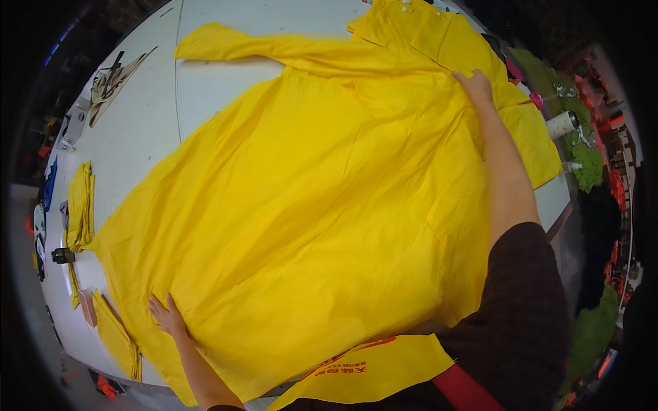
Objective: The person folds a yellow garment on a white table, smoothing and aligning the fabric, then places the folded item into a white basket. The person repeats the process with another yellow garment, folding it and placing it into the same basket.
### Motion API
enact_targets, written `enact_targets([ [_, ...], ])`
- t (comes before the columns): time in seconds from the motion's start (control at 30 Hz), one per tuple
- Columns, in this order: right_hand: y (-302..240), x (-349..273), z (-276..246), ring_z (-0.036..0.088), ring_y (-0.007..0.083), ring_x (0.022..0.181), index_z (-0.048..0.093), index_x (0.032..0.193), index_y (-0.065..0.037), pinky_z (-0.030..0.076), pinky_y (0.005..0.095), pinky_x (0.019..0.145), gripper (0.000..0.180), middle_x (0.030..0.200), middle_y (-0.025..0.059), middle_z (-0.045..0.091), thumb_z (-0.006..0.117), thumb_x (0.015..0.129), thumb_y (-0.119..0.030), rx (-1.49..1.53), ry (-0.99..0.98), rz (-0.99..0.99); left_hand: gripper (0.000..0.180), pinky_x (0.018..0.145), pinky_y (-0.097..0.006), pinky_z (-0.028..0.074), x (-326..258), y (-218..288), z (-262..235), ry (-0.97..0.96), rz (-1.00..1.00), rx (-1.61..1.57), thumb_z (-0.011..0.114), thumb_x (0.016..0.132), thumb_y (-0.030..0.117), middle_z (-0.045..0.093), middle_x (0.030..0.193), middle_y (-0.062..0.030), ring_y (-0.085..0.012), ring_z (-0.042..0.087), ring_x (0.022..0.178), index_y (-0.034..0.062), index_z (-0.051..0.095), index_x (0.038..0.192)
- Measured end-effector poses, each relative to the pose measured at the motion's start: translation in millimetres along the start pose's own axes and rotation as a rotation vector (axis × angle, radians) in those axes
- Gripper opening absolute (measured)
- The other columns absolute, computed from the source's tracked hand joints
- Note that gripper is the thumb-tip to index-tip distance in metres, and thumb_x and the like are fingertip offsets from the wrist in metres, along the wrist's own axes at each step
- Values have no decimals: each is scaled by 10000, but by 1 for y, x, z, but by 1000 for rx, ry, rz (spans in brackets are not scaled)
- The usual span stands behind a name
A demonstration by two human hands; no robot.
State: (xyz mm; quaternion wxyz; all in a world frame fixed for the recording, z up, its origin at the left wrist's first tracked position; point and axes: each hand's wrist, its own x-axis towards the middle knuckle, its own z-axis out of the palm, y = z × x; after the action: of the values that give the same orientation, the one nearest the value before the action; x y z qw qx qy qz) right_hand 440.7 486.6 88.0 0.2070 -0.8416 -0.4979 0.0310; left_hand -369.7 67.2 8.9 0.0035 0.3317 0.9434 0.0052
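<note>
A large yellow long-sleeved garment (295, 205) is spread over the pale table, creased across its middle. One sleeve (233, 46) stretches to the far left; the far right part lies bunched in folds. My left hand (168, 318) rests flat on the cloth near its lower left edge, fingers spread. At the far right, my right hand (476, 89) is on the garment with its thumb out to the side. The other fingers look curled into the cloth, their tips hidden.
Folded yellow cloths (81, 202) and a small dark object (62, 255) lie along the left of the pale table (147, 137). Beige cloth (113, 85) lies at far left. A white thread cone (562, 125) stands right. A yellow printed cloth (384, 370) is close to my body.
</note>
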Motion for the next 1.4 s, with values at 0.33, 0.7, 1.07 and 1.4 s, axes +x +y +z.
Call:
enact_targets([
  [0.33,38,-110,-29,450,350,1167,513,1193,21,356,359,979,428,1237,211,506,471,906,-294,197,162,-672,655,1043,-538,180,-19,-45,5,250,124,-262,387,918,513,228,1476,-130,-360,228,1334,96,281,1411],
  [0.7,68,-218,-46,80,320,1387,188,1438,-102,136,635,1029,858,1512,116,89,485,810,-605,-478,-497,-184,643,1024,-594,153,-101,-123,13,42,82,-229,391,912,521,251,1469,-137,-311,199,1361,119,300,1406],
  [1.07,125,-393,-61,256,288,1334,379,1345,-52,214,473,1059,610,1427,172,304,496,884,-433,-12,-278,-465,621,1036,-532,197,-214,-117,-19,191,428,-318,546,864,354,327,1399,-225,-378,293,1301,23,355,1354],
  [1.4,228,-603,-86,389,102,576,404,725,-112,364,233,521,373,669,-7,385,524,860,-439,1230,-242,1166,551,1022,-451,297,-339,158,-41,-364,1492,-683,636,795,290,468,1266,-220,-371,406,1205,2,469,1233],
])
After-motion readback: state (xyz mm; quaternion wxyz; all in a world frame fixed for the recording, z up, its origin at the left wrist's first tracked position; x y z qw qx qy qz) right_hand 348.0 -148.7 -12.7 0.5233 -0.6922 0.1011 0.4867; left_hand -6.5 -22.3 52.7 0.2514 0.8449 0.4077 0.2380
